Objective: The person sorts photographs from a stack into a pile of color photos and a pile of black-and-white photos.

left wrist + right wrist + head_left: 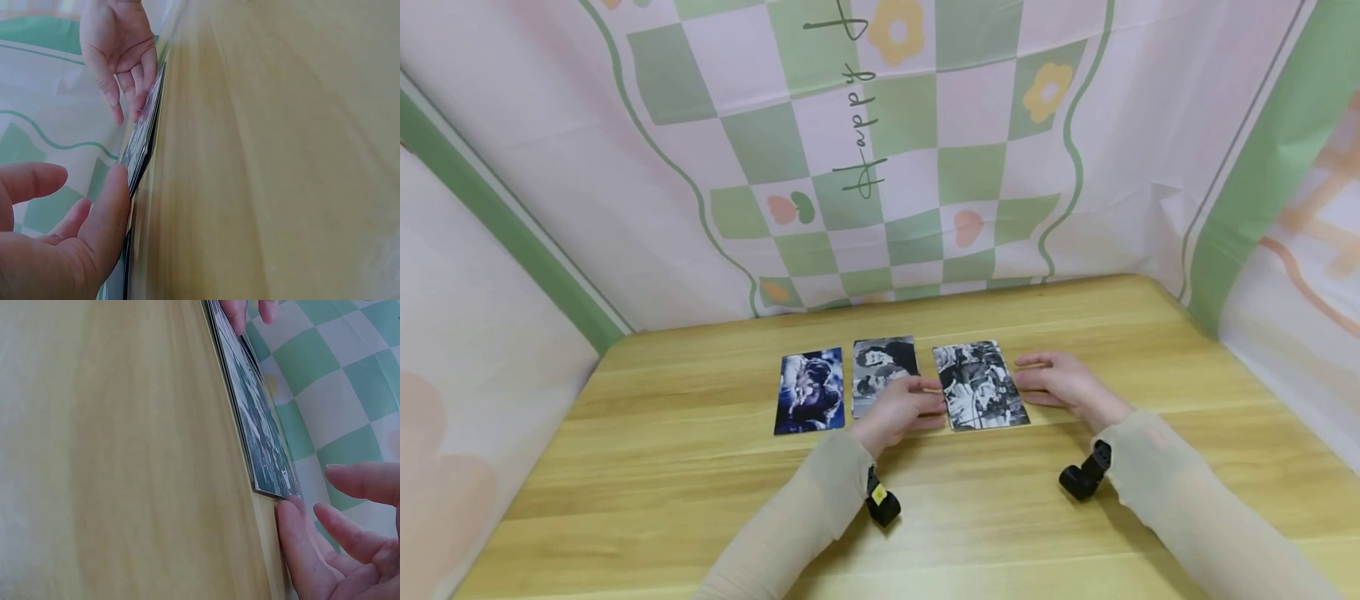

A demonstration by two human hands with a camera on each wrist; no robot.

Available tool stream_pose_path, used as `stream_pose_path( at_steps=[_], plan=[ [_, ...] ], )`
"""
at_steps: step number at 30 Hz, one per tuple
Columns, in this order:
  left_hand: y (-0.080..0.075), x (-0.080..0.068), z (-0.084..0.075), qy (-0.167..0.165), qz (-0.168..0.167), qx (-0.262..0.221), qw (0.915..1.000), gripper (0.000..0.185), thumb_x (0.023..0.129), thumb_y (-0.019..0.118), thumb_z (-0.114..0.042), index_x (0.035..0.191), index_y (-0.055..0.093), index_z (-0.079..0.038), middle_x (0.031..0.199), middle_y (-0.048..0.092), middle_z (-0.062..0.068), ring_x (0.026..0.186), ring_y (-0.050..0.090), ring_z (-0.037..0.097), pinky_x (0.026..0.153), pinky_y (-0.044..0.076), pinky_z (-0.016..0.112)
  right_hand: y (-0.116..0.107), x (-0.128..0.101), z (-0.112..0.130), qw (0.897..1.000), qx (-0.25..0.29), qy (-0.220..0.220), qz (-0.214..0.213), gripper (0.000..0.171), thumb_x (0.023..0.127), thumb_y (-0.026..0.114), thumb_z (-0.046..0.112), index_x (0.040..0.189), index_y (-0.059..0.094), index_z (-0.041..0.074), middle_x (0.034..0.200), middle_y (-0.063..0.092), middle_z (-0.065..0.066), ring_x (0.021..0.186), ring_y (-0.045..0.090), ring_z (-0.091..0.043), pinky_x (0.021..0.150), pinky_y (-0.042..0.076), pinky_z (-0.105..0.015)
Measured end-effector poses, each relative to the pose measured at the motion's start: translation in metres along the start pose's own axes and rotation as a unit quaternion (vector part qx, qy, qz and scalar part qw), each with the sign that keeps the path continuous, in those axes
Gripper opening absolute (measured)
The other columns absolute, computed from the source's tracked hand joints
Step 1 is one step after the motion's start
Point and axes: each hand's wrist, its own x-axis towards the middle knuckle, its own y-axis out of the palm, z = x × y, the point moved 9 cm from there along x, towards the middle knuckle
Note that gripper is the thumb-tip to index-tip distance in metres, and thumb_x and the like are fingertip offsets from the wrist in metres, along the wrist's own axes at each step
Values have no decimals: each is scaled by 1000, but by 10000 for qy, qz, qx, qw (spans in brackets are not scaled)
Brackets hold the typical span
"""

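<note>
Three photo cards lie in a row on the wooden table [700, 467]: a blue one [810, 390] on the left, a black-and-white one [883, 367] in the middle, and another black-and-white one [979, 385] on the right. My left hand [904, 408] rests over the lower part of the middle card, its straight fingers touching the right card's left edge [140, 156]. At the same card's right edge [269, 481], my right hand [1054, 380] lies flat with fingers extended. Neither hand grips anything.
A checkered pink-and-green cloth backdrop [880, 167] hangs behind the table and wraps both sides. Bare wood stretches to the left, right and front of the cards. Black wrist camera mounts [882, 502] [1084, 475] sit under both sleeves.
</note>
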Motion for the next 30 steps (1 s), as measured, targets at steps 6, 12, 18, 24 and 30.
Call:
stream_pose_path(
  at_steps=[6,12,18,24,30],
  plan=[
    [-1,-1,1,-24,-28,-2,10000,36,92,53,5,127,48,11,119,56,26,107,60,35,90,57,37,1,0,1,10000,9,-10,23,59,94,55,6,139,25,-17,133,45,-33,92,64,-8,89,56,-30],
    [1,-3,0,21,4,44,10000,36,92,52,5,127,47,12,118,56,28,108,60,38,90,56,39,1,1,-1,10000,53,39,18,59,94,54,7,139,25,-17,136,42,-34,91,63,-5,89,56,-29],
    [1,-3,0,-6,-5,61,10000,36,92,52,5,127,47,11,119,56,29,109,59,39,90,56,39,0,0,-1,9999,85,74,-24,60,94,55,8,139,25,-16,133,47,-31,90,63,-5,88,56,-28],
    [0,-4,1,-32,-9,40,10000,37,93,51,5,128,47,11,120,56,29,110,59,39,90,56,38,-2,1,-3,9995,281,131,-84,59,95,54,8,140,25,-16,110,66,-11,87,63,-3,85,57,-27],
    [-1,-4,1,-50,2,36,10000,37,93,51,5,129,46,11,120,56,29,110,59,39,91,56,38,-1,2,-4,9980,612,101,-107,58,94,52,5,138,24,-18,93,67,5,83,64,-2,83,58,-24]
  ],
)
